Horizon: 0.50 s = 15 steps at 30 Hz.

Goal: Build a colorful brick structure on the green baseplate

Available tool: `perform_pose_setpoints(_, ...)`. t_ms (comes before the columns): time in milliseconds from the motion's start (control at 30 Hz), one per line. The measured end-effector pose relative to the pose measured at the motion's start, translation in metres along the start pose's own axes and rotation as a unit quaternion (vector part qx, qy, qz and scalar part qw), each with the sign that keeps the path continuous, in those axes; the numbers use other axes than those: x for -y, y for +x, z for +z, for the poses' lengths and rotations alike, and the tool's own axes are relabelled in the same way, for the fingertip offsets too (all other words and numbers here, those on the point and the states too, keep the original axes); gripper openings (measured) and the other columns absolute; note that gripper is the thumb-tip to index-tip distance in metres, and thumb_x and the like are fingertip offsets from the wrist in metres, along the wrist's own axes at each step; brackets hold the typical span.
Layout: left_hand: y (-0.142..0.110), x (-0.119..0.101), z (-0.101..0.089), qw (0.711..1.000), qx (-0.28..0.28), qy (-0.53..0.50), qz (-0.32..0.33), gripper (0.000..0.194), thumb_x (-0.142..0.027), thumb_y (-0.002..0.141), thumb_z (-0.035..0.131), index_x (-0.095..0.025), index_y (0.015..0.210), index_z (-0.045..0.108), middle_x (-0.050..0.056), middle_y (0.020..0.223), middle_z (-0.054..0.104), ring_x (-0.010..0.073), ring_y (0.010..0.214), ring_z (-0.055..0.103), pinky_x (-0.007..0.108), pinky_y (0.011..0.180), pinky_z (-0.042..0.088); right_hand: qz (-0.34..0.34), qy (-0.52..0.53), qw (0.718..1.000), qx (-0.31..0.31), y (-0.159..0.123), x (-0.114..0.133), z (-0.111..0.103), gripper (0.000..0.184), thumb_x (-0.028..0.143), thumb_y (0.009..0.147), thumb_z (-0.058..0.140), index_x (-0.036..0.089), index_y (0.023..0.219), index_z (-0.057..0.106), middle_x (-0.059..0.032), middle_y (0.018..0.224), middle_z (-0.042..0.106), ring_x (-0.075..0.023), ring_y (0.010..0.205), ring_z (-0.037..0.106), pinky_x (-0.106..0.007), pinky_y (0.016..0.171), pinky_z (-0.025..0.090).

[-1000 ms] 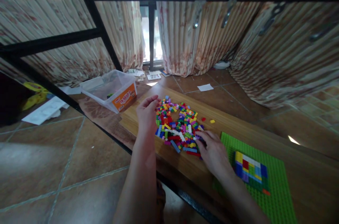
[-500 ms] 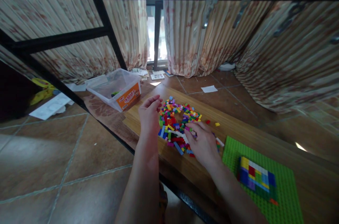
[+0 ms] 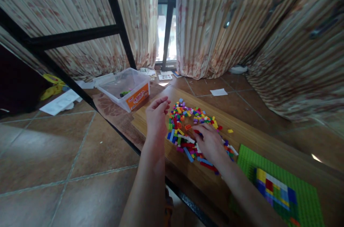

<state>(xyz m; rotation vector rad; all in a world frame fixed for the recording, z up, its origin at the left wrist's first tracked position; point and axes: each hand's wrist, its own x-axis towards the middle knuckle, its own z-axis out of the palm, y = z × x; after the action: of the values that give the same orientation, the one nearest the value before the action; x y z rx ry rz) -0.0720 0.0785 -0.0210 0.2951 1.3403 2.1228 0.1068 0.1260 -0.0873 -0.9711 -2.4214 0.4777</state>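
Observation:
A heap of small coloured bricks lies on a wooden board. My left hand stands on its edge against the heap's left side, fingers loosely curved and holding nothing. My right hand lies palm down on the near part of the heap, fingers stretched out leftward and touching bricks near a red one. At the lower right is a green baseplate carrying a flat patch of joined bricks in yellow, red, blue and green.
A clear plastic box with an orange label stands left of the board. Black metal frame bars cross overhead and run down on the left. Papers lie on the tiled floor before striped curtains.
My right hand has moved from the heap's right edge, up and left over the heap. My left hand has kept its place at the heap's left side. The view has shifted.

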Motion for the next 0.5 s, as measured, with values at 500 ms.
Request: perform_pose_setpoints(500,-0.004,0.002,0.003,0.994,0.060,0.082,-0.029,0.016,-0.022,0.062,0.068,-0.015,0.076,0.071,0.001,0.069,0.067,0.0090,0.060,0.054,0.021,0.058,0.039,0.321,0.387,0.858,-0.106,-0.010,-0.015,-0.024,0.034,0.041,0.063,0.077,0.020,0.090,0.075,-0.0049,0.091,0.074,-0.0162,0.073,0.064,-0.031,0.069,0.052)
